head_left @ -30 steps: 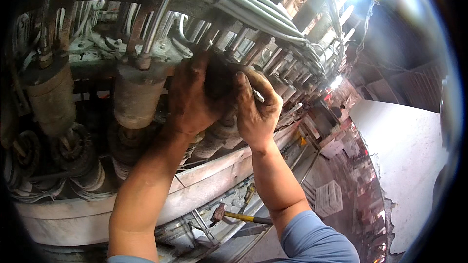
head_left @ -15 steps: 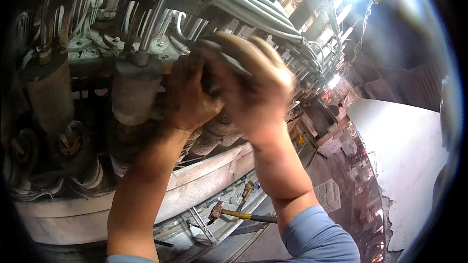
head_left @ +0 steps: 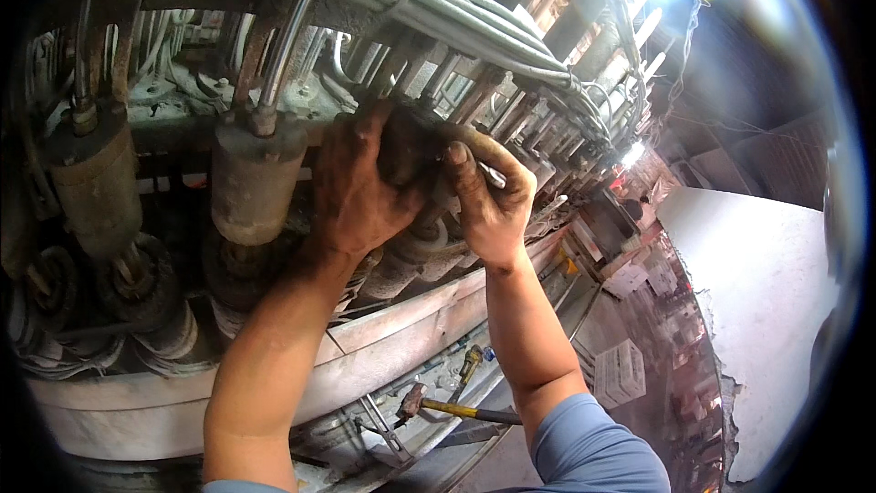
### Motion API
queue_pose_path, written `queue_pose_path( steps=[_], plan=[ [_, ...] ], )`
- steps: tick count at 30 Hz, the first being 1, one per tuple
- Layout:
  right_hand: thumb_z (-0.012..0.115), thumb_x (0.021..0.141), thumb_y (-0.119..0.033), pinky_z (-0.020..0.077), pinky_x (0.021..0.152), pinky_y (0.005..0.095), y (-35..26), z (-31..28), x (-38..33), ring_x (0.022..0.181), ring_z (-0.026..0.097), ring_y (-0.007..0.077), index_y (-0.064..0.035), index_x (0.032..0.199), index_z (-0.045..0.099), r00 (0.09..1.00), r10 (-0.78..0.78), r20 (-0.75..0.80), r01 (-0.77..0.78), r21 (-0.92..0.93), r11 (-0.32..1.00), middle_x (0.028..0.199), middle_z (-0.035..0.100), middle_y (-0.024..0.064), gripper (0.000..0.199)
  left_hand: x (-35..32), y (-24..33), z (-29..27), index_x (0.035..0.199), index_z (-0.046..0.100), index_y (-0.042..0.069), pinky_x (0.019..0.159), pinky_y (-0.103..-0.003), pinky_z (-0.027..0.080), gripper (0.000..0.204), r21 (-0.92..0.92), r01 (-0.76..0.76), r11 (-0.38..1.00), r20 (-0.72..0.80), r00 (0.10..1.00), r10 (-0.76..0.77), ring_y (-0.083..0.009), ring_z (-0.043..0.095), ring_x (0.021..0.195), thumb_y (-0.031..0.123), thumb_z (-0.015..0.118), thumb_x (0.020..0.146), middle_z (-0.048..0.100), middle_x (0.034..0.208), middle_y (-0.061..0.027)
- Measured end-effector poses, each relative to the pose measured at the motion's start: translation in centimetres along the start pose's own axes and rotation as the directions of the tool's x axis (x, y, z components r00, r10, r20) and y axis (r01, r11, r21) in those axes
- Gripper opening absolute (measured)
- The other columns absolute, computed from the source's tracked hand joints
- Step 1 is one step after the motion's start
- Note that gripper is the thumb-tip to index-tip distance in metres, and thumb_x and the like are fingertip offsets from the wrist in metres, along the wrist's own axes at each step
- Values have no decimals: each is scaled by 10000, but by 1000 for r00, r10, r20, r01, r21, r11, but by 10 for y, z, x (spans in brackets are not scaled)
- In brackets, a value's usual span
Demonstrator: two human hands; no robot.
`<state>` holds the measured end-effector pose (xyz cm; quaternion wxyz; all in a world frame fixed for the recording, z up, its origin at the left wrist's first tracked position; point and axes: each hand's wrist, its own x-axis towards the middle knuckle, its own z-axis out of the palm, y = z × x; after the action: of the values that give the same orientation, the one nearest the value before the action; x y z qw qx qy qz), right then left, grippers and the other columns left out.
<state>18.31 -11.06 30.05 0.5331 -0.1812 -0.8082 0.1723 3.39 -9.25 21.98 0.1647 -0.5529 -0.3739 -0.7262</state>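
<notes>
Cylinder [head_left: 412, 141], dark: left hand [head_left: 356, 192] against it, closure unclear; right hand [head_left: 497, 210] pinches metal rod [head_left: 495, 177] just beside; hammer [head_left: 461, 409] well below grip.

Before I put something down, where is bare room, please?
Grey floor shows bare just beyond the white rectangular crate; the pale curved beam has a bare left stretch, perhaps sloping. Crowded: around the left hand and right hand, amid dusty grey cylinders, and beside the yellow-and-black-handled hammer.
</notes>
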Motion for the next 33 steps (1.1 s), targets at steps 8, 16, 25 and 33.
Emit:
queue_pose_path(
  steps=[8, 16, 25, 33],
  plan=[
    [771, 884, -30, 575, 762, 317, -7, 0, 11, 872, 745, 262, 30, 1089, 731, 975, -210, 72, 222, -275, 936, 992, 762, 165, 217, 1, 1, 4, 1472, 392, 79, 892, -562, 486, 902, 19, -3, 1000, -16, 1000, 3, -464, 580, 1031, 333, 853, 740, 577, 1149, -258],
    [674, 828, -140, 563, 689, 438, -30, 66, 47, 700, 663, 323, -43, 924, 716, 904, -205, 375, 424, -732, 534, 788, 662, 137, 142, 12, 23, -4, 1257, 555, -10, 877, -518, 490, 585, 52, 199, 979, 406, 891, -202, -415, 608, 1012, 355, 742, 841, 601, 1150, -255],
    [726, 950, -46, 550, 708, 296, -50, 18, 19, 805, 700, 159, 59, 1095, 750, 880, -474, 40, 447, -411, 795, 928, 761, 105, 181, -6, -5, 5, 1416, 484, 83, 951, -561, 481, 817, 36, 40, 999, 28, 999, -41, -446, 582, 1135, 405, 851, 762, 597, 1233, -235],
    [751, 931, -26, 550, 715, 286, 4, 16, 0, 810, 723, 189, 47, 1095, 743, 992, -119, -49, 114, -95, 989, 939, 759, 162, 180, 0, -1, -6, 1470, 408, 121, 909, -567, 497, 917, -33, 58, 998, -26, 998, -59, -458, 585, 1088, 348, 887, 722, 580, 1223, -250]
  ],
)
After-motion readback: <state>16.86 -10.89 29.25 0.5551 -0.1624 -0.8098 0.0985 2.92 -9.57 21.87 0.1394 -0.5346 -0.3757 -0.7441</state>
